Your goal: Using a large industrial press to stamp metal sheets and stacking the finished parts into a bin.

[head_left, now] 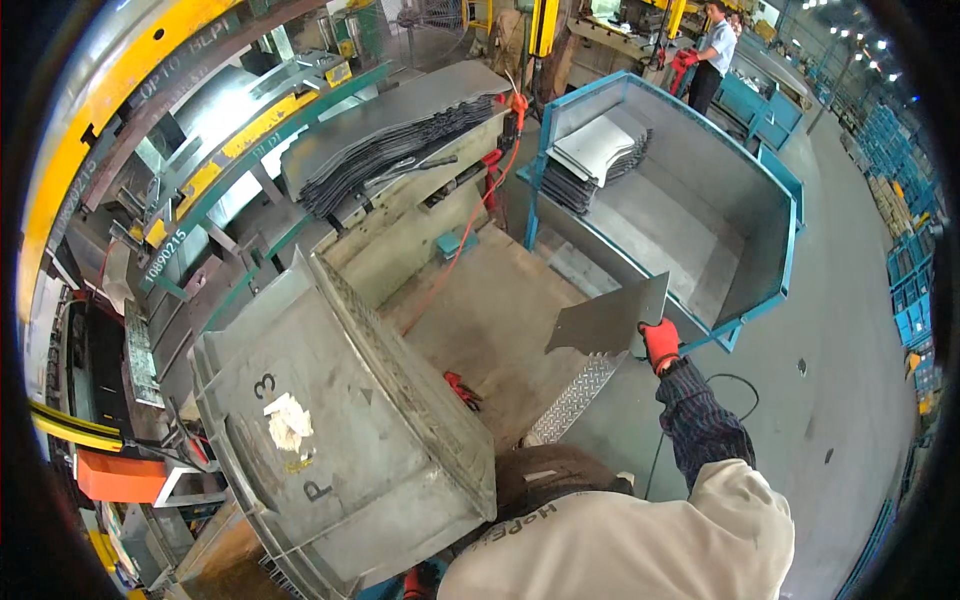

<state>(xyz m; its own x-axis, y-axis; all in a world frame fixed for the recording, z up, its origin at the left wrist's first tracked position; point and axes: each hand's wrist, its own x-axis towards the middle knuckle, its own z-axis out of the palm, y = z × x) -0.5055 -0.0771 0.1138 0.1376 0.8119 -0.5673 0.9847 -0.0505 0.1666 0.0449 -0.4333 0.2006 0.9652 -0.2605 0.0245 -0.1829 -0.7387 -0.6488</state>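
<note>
My right hand [660, 345], in a red glove, is closed on the edge of a flat grey metal sheet [612, 318]. The sheet is tilted over the front left side of a blue-framed metal bin [762, 305], near a tread-plate strip [575, 402]. Inside that bin lies a stack of cut metal sheets [598, 150], the top one bright. At the lower edge, a small red patch [413, 584] may be my left glove; its fingers are hidden, and what it touches cannot be made out.
A large grey metal bin [345, 430] stands close on my left. Beyond it, a thick pile of dark sheets [400, 120] rests on a press bed. An orange cable [455, 255] crosses the brown platform [480, 330]; a red-and-black item [462, 390] lies there. A person [712, 55] stands far off.
</note>
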